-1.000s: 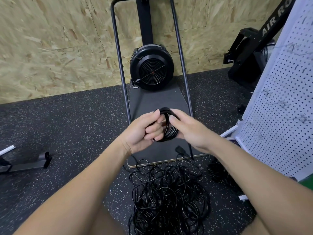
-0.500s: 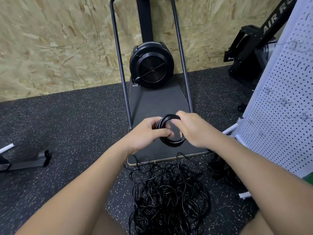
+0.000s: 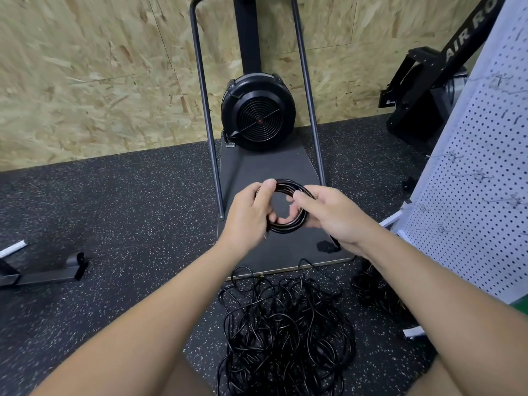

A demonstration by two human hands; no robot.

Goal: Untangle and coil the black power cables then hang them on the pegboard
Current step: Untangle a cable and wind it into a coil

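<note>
left hand [image 3: 248, 216] gripping coiled cable [image 3: 286, 227] at its left rim | right hand [image 3: 331, 214] pinching coil's right rim, held above floor | tangled cables [image 3: 281, 327] heaped on floor's near edge | pegboard [image 3: 477, 195] at right

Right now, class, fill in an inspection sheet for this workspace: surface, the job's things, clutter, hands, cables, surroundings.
Surface: speckled black rubber floor.
Job's things: coiled cable held up between both hands; white pegboard at the right, with small wire hooks and no cable seen on it.
Clutter: metal bracket lying on the floor at the left.
Hands: left hand grips the coil's left side; right hand holds its right side.
Cables: tangled pile on the floor below the hands; smaller dark bundle by the pegboard's foot.
Surroundings: fan machine on a dark board with a tube frame; chipboard wall; black rower at the right.
</note>
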